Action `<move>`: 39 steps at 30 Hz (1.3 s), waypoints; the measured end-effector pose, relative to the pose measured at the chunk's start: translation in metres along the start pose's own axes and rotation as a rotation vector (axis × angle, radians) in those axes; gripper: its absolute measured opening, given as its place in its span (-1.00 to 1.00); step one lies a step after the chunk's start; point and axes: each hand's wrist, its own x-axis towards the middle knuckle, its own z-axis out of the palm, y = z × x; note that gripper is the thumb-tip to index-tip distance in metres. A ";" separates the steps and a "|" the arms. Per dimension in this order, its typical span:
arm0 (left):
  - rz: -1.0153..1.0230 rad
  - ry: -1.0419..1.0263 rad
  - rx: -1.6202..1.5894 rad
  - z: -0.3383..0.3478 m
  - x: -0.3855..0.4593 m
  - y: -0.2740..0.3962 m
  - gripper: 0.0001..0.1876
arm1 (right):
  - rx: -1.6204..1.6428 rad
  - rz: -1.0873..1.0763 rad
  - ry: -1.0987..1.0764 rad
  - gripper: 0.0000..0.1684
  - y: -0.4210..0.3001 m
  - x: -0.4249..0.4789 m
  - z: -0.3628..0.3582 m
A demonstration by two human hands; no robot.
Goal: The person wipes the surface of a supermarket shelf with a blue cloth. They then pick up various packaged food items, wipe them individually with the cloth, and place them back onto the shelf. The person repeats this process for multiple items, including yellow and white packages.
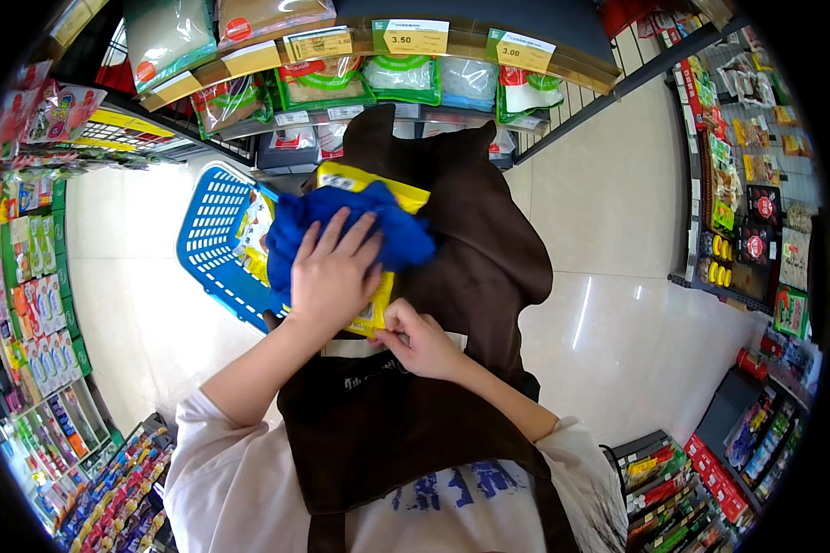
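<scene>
My left hand (pixel 335 273) lies over a crumpled blue cloth (pixel 394 228), its fingers bent against the fabric. Beneath the cloth is a yellow plastic packet (pixel 411 197); its top and bottom ends show, while the cloth and my hand hide its middle. My right hand (pixel 422 342) pinches the packet's lower right corner between thumb and finger. A dark brown apron (pixel 470 235) spreads over my lap behind the packet. To the left, a blue plastic shopping basket (pixel 214 238) holds yellow and white packets (pixel 254 235), partly covered by the cloth.
Ahead stands a shelf with price tags (pixel 410 36) and several green-edged bags (pixel 401 77). Snack racks (pixel 754 186) rise on the right. Boxed goods (pixel 41 304) line the left side. Pale floor tiles (pixel 609 228) lie between the shelves.
</scene>
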 end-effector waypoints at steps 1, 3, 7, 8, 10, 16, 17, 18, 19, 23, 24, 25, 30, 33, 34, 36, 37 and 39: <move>-0.040 0.012 -0.001 -0.002 -0.005 -0.003 -0.73 | 0.007 0.002 -0.012 -0.83 -0.001 0.000 0.000; -0.126 0.022 -0.034 -0.002 -0.014 -0.012 -0.73 | 0.022 0.005 -0.038 -0.84 -0.005 0.000 0.001; 0.085 -0.002 -0.109 -0.008 -0.015 -0.014 -0.73 | -0.058 -0.014 -0.063 -0.84 -0.005 0.001 0.005; 0.170 -0.021 -0.119 -0.010 -0.013 -0.011 -0.73 | -0.092 -0.016 -0.063 -0.84 -0.003 0.002 0.006; 0.163 -0.028 -0.170 -0.002 -0.003 -0.014 -0.72 | -0.162 -0.016 -0.078 -0.83 -0.002 0.000 0.005; 0.078 0.068 -0.165 0.016 0.034 -0.036 -0.67 | -0.098 -0.033 -0.045 -0.83 -0.003 0.000 0.001; 0.056 0.107 -0.189 0.024 0.040 -0.046 -0.67 | -0.090 -0.033 -0.048 -0.83 -0.003 -0.001 0.002; 0.015 0.111 -0.272 0.030 0.044 -0.055 -0.66 | -0.074 -0.047 -0.028 -0.83 -0.003 -0.001 0.003; -0.027 0.112 -0.357 0.033 0.043 -0.061 -0.66 | -0.072 0.014 0.000 -0.84 0.000 -0.003 0.005; -0.394 0.214 -0.624 0.041 0.033 -0.068 -0.62 | 0.356 0.018 0.284 -0.77 0.004 0.003 0.007; -0.499 0.220 -0.728 0.042 0.028 -0.069 -0.61 | 0.368 -0.027 0.329 -0.72 0.003 0.005 0.008; -0.604 0.230 -0.832 0.044 0.024 -0.070 -0.61 | 0.380 -0.071 0.374 -0.66 0.001 0.008 0.011; -0.746 0.392 -1.167 0.060 0.012 -0.080 -0.58 | 0.707 -0.003 0.527 -0.39 -0.015 0.023 0.027; -0.821 0.391 -1.348 0.066 0.005 -0.087 -0.56 | 0.783 0.043 0.516 -0.45 -0.030 0.037 0.031; -0.870 0.411 -1.330 0.058 0.002 -0.084 -0.54 | 0.760 0.019 0.522 -0.48 -0.037 0.043 0.031; -0.970 0.456 -1.292 0.040 -0.007 -0.076 -0.51 | 0.690 -0.021 0.498 -0.53 -0.049 0.062 0.025; -1.095 0.474 -1.273 0.056 -0.014 -0.090 -0.48 | 0.645 -0.051 0.477 -0.55 -0.056 0.073 0.021; -1.148 0.620 -1.444 0.075 -0.034 -0.111 -0.49 | 0.530 -0.168 0.398 -0.61 -0.082 0.094 0.012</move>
